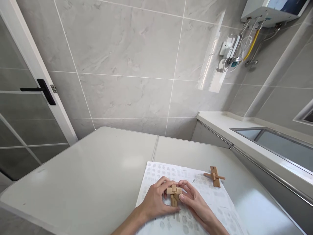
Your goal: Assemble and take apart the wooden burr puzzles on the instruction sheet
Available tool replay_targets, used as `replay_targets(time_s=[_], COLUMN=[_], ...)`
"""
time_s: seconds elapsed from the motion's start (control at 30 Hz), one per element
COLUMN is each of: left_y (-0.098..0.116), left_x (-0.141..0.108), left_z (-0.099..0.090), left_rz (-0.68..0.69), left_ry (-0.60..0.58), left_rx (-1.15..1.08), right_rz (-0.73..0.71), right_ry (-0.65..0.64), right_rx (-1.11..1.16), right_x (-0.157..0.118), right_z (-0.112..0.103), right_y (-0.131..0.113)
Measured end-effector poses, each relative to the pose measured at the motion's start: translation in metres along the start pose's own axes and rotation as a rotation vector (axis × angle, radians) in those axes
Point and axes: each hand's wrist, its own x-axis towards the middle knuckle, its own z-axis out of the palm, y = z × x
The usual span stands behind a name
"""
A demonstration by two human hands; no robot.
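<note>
Both hands close round a small wooden block puzzle (pixel 174 192) made of interlocking light-wood bars. My left hand (pixel 158 197) grips it from the left, thumb low at its base and fingers over the top. On its right side, my right hand (pixel 193 200) pinches it between thumb and fingertips. The fingers cover parts of the puzzle. Beneath lies a printed paper sheet (pixel 156 169) with rows of small grey figures, too blurred to read. At the sheet's right edge rest crossed wooden pieces (pixel 215 176), a flat brown one with a dark mark and a thin bar across it.
The pale table (pixel 97 182) has a seam running across it. At right stands a counter (pixel 215 120) with a sink (pixel 274 140). A water heater (pixel 271 13) with pipes hangs above. A glazed door (pixel 36 114) with a black handle is on the left.
</note>
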Motion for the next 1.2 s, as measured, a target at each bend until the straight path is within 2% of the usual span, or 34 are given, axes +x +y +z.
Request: replay_targets(time_s=[0.3, 0.53, 0.7, 0.9, 1.2], left_y=[-0.002, -0.006, -0.003, 0.004, -0.002], left_x=[0.001, 0.001, 0.002, 0.006, 0.007], left_z=[0.002, 0.002, 0.003, -0.002, -0.002], left_rz=[0.020, 0.091, 0.071, 0.003, 0.000], left_ry=[0.026, 0.012, 0.006, 0.045, 0.057], left_rx=[0.029, 0.016, -0.017, -0.059, -0.079], right_rz=[0.004, 0.006, -0.007, -0.071, -0.151], right_ry=[0.038, -0.008, -0.027, -0.025, 0.079], right_rx=[-0.011, -0.031, -0.084, -0.214, -0.435], right_x=[-0.001, -0.004, -0.004, 0.001, 0.006], right_z=[0.002, 0.008, 0.008, 0.006, 0.001], right_y=[0.001, -0.004, -0.009, -0.018, -0.004])
